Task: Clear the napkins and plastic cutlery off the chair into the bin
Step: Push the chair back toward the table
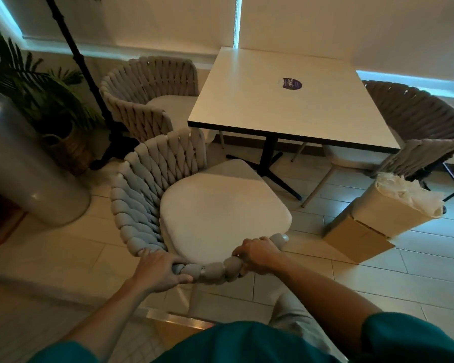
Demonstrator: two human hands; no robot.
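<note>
My left hand (159, 271) and right hand (257, 255) both curl tight round the braided rim of the chair (147, 179), which curves away left of my fingers. Its pale seat cushion (220, 213) lies just beyond my knuckles, front edge toward the table (286, 100). The table's purple round sticker (290, 83) has writing I cannot read. Right of my right hand stands the lined bin (393, 208), beside a cardboard box (357, 238).

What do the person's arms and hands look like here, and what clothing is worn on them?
Both forearms are bare from the upper arm down. The left hand and right hand wear no gloves, and no rings or watch can be seen. Short teal sleeves cover the upper arms, part of a teal top.
</note>
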